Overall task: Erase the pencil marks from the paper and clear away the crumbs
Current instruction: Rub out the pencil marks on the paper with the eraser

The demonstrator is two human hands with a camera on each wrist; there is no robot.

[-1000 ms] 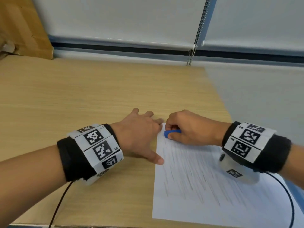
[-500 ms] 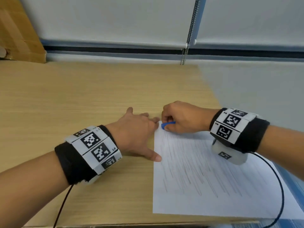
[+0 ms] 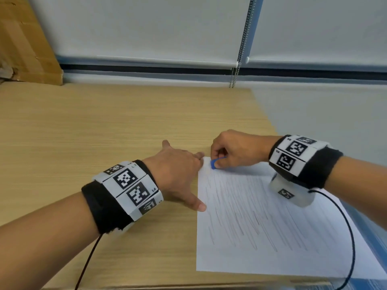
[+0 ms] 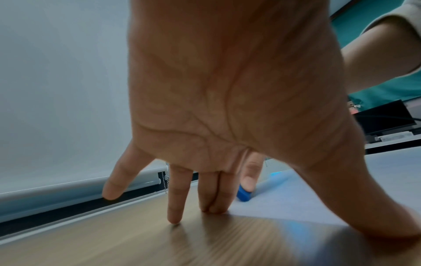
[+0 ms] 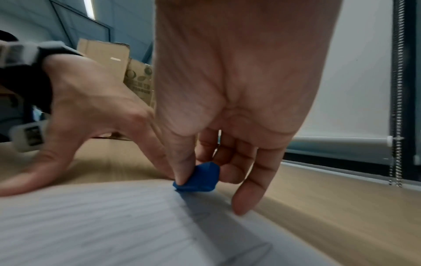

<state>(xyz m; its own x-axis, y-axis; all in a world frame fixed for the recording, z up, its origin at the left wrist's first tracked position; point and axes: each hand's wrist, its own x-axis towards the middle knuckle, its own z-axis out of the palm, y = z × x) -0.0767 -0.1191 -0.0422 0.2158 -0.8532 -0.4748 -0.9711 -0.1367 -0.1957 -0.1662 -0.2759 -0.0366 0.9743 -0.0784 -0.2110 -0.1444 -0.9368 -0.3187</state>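
A white sheet of paper point(image 3: 261, 222) covered in slanted pencil strokes lies on the wooden desk point(image 3: 104, 132). My right hand point(image 3: 234, 149) pinches a small blue eraser point(image 3: 214, 163) between thumb and fingers, its edge pressed on the paper's far left corner; the eraser point(image 5: 198, 178) shows close in the right wrist view and the eraser point(image 4: 243, 195) peeks past my fingers in the left wrist view. My left hand point(image 3: 178, 172) lies spread with straight fingers point(image 4: 175, 194), fingertips on the desk at the paper's left edge, thumb resting on the sheet's edge.
A cardboard box point(image 3: 23, 42) stands at the desk's far left corner. A roller blind with a bead chain point(image 3: 240, 51) hangs behind the desk. The desk's right edge runs just beyond the paper. Wrist-camera cables point(image 3: 345, 237) trail over the paper and desk.
My right hand with the eraser has shifted slightly away from me at the paper's top left corner. The left hand keeps its place at the paper's edge.
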